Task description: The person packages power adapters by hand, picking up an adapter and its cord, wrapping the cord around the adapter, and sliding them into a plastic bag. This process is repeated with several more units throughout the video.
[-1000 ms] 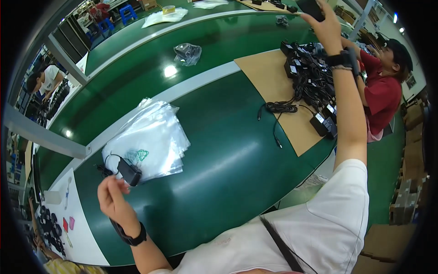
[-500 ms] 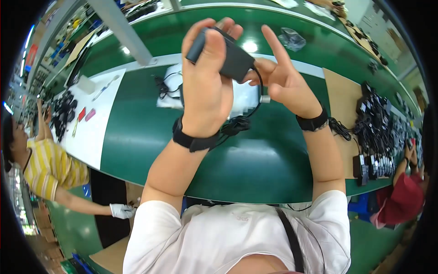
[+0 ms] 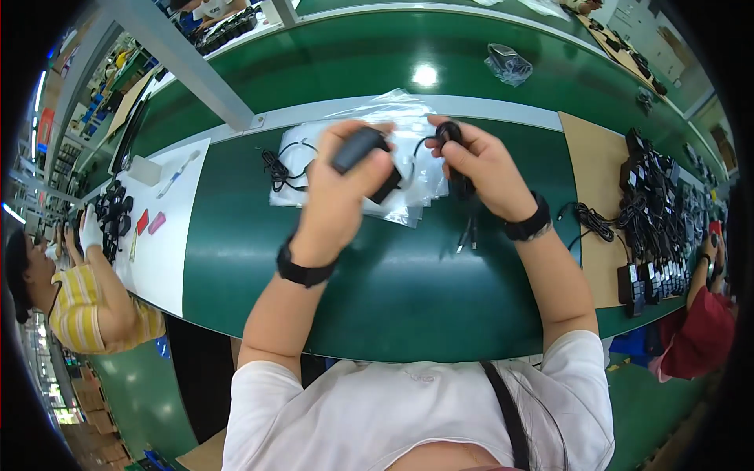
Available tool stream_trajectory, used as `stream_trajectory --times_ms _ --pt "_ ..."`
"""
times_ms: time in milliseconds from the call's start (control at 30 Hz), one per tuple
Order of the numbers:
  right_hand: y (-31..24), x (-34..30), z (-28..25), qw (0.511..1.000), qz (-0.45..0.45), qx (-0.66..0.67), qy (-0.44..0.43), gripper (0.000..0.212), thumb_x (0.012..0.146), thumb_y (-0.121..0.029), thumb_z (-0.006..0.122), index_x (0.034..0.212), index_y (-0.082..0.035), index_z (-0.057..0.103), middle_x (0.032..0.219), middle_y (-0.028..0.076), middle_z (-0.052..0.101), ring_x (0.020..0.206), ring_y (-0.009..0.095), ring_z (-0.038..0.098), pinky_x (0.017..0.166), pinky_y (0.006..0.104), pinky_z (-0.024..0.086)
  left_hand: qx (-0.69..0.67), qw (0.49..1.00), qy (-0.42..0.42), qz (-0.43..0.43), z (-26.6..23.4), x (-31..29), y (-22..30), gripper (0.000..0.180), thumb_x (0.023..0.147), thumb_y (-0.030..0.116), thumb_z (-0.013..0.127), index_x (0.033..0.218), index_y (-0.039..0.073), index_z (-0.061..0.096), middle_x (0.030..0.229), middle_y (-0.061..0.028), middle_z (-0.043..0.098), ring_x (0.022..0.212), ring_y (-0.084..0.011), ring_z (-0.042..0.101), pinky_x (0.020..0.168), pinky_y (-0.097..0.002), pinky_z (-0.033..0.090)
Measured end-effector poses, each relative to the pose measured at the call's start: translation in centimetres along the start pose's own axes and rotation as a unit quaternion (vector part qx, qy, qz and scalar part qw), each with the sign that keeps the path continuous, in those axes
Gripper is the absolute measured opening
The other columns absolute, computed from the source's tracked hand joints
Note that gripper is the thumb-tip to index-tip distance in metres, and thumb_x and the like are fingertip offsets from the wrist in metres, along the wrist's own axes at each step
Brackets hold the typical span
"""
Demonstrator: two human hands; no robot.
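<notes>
I had a black, box-shaped adapter point(image 3: 360, 151), a little blurred, raised above the desk; the fingers of my left hand point(image 3: 330, 192) were clamped on it. The fingers of my right hand point(image 3: 496, 174) were closed around a bundled black cable point(image 3: 462, 187), its metal-tipped ends hanging down. Beneath my hands lay a fanned stack of clear plastic bags point(image 3: 430, 174), and on its left part rested a second coil of thin black cable point(image 3: 276, 168). All this was on a glossy green desk point(image 3: 369, 290). To my right, a tan cardboard sheet point(image 3: 580, 157) bore a heap of black adapters and cords point(image 3: 648, 224). To my left, a white sheet point(image 3: 169, 243) carried a flat red piece point(image 3: 142, 221) beside a pink one point(image 3: 157, 223). Beyond it was a co-worker in a yellow-striped shirt point(image 3: 82, 310).
</notes>
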State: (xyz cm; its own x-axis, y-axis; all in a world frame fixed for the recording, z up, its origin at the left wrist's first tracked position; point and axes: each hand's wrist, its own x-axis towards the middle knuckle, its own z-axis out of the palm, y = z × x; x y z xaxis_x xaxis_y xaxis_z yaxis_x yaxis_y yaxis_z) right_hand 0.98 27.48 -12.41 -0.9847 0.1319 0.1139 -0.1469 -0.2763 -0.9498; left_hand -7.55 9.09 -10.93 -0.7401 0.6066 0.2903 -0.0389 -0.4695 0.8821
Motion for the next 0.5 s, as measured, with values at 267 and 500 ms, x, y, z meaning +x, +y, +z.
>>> stream_trajectory --times_ms 267,500 --pt "2.0 -0.4 2.5 0.994 -0.024 -0.076 0.081 0.032 0.083 -0.003 0.057 0.114 0.001 0.053 0.098 0.001 0.055 0.091 0.008 0.05 0.084 0.0217 0.039 0.099 0.99 -0.016 -0.098 0.6 -0.8 -2.0 0.048 0.076 0.013 0.07 0.111 0.002 0.039 0.098 -0.0075 0.048 0.081 -0.009 0.05 0.067 -0.0214 0.046" --pt "2.8 0.4 1.1 0.976 0.036 -0.143 0.161 0.027 0.084 -0.003 0.053 0.11 0.004 0.053 0.109 0.006 0.049 0.097 0.012 0.048 0.085 0.0229 0.039 0.044 0.993 0.006 -0.113 0.6 -0.9 -3.1 0.046 0.077 0.009 0.068 0.112 0.003 0.038 0.097 -0.0056 0.048 0.081 -0.0088 0.051 0.066 -0.0214 0.046"
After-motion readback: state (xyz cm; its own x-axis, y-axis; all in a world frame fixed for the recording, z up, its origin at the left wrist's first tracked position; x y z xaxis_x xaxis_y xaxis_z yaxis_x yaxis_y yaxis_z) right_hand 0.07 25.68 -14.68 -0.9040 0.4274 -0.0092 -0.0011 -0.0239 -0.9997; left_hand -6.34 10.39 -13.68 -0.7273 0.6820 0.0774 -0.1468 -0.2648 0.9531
